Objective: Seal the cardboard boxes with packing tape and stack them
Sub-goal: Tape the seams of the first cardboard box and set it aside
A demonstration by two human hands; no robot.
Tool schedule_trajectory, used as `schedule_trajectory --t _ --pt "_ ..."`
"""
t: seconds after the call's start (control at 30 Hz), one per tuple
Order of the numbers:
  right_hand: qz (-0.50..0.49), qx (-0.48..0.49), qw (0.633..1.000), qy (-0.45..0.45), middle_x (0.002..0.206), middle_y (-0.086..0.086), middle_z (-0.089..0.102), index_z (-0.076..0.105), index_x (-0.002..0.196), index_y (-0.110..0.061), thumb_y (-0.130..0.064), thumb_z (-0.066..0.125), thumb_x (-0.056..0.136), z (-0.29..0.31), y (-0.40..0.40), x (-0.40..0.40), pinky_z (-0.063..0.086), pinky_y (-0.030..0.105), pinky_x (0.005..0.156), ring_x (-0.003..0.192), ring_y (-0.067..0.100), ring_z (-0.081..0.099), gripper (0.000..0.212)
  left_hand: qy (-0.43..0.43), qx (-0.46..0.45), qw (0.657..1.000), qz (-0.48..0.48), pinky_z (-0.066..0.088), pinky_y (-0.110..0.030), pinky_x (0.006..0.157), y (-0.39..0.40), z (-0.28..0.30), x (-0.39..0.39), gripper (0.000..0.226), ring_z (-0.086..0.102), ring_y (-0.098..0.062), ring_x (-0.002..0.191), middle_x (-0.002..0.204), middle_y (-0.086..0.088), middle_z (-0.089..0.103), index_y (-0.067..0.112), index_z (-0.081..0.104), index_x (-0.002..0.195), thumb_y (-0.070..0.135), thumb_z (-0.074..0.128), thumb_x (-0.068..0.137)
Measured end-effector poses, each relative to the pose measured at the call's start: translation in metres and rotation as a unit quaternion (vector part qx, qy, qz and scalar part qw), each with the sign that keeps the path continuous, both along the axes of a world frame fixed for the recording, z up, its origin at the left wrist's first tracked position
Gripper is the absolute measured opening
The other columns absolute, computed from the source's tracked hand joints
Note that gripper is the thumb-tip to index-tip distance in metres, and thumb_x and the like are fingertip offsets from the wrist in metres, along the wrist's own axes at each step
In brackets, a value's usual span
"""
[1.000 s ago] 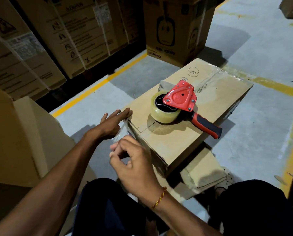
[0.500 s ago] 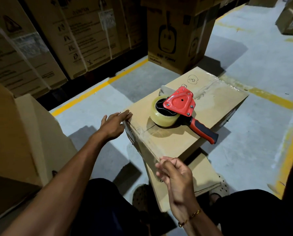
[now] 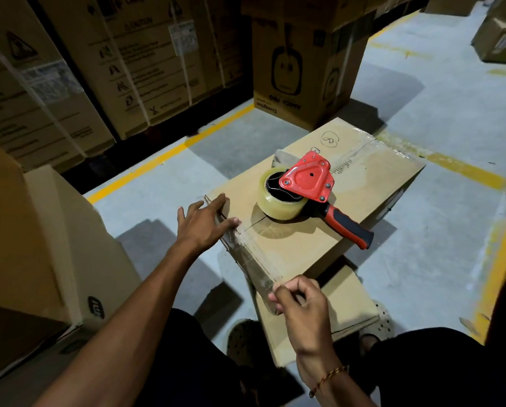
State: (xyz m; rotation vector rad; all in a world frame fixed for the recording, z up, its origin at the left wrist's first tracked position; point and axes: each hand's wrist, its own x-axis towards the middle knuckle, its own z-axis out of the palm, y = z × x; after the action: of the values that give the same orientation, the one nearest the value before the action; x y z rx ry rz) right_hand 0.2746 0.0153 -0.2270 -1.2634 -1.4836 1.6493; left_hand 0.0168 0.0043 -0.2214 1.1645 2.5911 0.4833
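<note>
One strip of clear tape point(image 3: 250, 254), laid along near edge of top cardboard box point(image 3: 328, 218), running from left-hand fingers point(image 3: 216, 205) to right-hand fingers point(image 3: 281, 292).

Risk: strip looks wrinkled and part-lifted mid-run; if the ends are pressed before the middle is smoothed, likely creases, air pockets, weak seal. Risk: right end could fold back on itself or stick to fingertips on release. Risk: box overhangs lower box point(image 3: 319, 318); hard press at near corner may tip it, sending tape dispenser point(image 3: 307, 186) sliding off.

Left hand point(image 3: 201, 224): fingers straight, spread, flat on far end of strip at box corner, pressing, not gripping.
Right hand point(image 3: 301, 304): fingers curled, pinching near end of strip at box's near corner.

Dispenser: red, black-grip handle, roll fitted; rests on box top, beyond both hands, touching neither.

Surrounds: large strapped cartons point(image 3: 104, 69) past left hand; grey floor point(image 3: 436, 259) w/ yellow lines.
</note>
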Motion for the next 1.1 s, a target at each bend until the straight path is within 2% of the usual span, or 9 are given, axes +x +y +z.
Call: schedule_trajectory --t 0.13,0.2,0.3,0.4,0.5,0.7,0.83,1.0,1.1 --pt "0.021 0.016 1.000 0.003 0.088 0.016 0.049 0.051 0.067 -0.004 -0.006 0.069 0.091 -0.009 0.002 0.004 0.042 0.034 0.077 0.081 0.034 0.052 0.030 -0.055 0.151 0.986 0.042 0.026 -0.049 0.117 -0.003 -0.005 0.010 0.080 0.028 -0.030 0.147 0.161 -0.003 0.035 0.025 0.031 0.157 0.050 0.067 0.090" --pt "0.026 0.022 0.999 0.011 0.082 0.015 0.051 0.052 0.068 -0.009 -0.012 0.069 0.091 -0.012 0.004 0.005 0.042 0.034 0.076 0.077 0.030 0.052 0.029 -0.083 0.210 0.962 0.155 0.036 -0.048 0.115 -0.004 -0.010 0.023 0.074 0.037 -0.033 0.140 0.156 -0.007 0.039 0.020 0.037 0.153 0.043 0.070 0.092" --pt "0.032 0.047 0.998 0.009 0.077 0.011 0.054 0.055 0.069 -0.014 -0.027 0.067 0.085 -0.014 0.006 0.005 0.044 0.037 0.072 0.074 0.028 0.053 0.024 -0.305 0.242 0.857 0.338 0.051 -0.050 0.096 -0.001 -0.007 0.038 0.057 0.056 -0.034 0.114 0.121 -0.011 0.060 0.009 0.058 0.123 0.052 0.072 0.088" --pt "0.034 0.059 0.998 0.009 0.076 0.006 0.059 0.057 0.069 -0.016 -0.020 0.070 0.088 -0.020 0.007 0.008 0.047 0.039 0.073 0.074 0.027 0.056 0.023 -0.480 0.231 0.772 0.348 0.055 -0.047 0.087 0.000 0.001 0.052 0.041 0.056 -0.027 0.106 0.100 0.000 0.061 0.005 0.066 0.106 0.041 0.076 0.088" --pt "0.032 0.050 0.998 0.003 0.070 0.009 0.062 0.060 0.068 -0.013 -0.019 0.073 0.091 -0.023 0.010 0.010 0.048 0.038 0.072 0.075 0.037 0.058 0.027 -0.498 0.257 0.753 0.345 0.058 -0.053 0.090 0.001 -0.001 0.060 0.017 0.058 -0.023 0.095 0.093 -0.003 0.061 0.012 0.060 0.086 0.021 0.074 0.091" --pt "0.036 0.049 0.998 -0.012 0.068 0.011 0.064 0.063 0.066 -0.010 -0.021 0.073 0.093 -0.023 0.017 0.015 0.048 0.035 0.071 0.071 0.032 0.060 0.030 -0.523 0.288 0.726 0.342 0.057 -0.057 0.091 0.001 -0.003 0.065 0.015 0.051 -0.016 0.066 0.085 -0.005 0.063 0.015 0.056 0.085 0.009 0.066 0.095" --pt "0.039 0.053 0.997 -0.027 0.070 0.013 0.062 0.060 0.067 -0.007 -0.021 0.072 0.093 -0.024 0.021 0.015 0.047 0.035 0.070 0.072 0.033 0.057 0.032 -0.526 0.287 0.724 0.342 0.059 -0.054 0.087 0.002 -0.002 0.068 0.019 0.053 -0.018 0.073 0.084 -0.006 0.062 0.015 0.052 0.085 0.011 0.068 0.095" --pt "0.050 0.048 0.997 -0.033 0.069 0.013 0.061 0.060 0.067 -0.006 -0.023 0.072 0.094 -0.027 0.018 0.015 0.045 0.034 0.067 0.064 0.015 0.051 0.034 -0.531 0.274 0.732 0.329 0.060 -0.053 0.085 0.001 -0.007 0.071 0.026 0.057 -0.016 0.080 0.079 -0.006 0.061 0.013 0.051 0.095 0.013 0.076 0.088" --pt "0.047 0.037 0.998 -0.029 0.069 0.013 0.062 0.060 0.067 -0.005 -0.022 0.072 0.094 -0.029 0.019 0.015 0.044 0.034 0.067 0.064 0.015 0.051 0.034 -0.523 0.282 0.730 0.337 0.061 -0.047 0.079 0.003 -0.008 0.073 0.027 0.058 -0.018 0.085 0.085 -0.008 0.058 0.014 0.050 0.086 0.012 0.077 0.087"
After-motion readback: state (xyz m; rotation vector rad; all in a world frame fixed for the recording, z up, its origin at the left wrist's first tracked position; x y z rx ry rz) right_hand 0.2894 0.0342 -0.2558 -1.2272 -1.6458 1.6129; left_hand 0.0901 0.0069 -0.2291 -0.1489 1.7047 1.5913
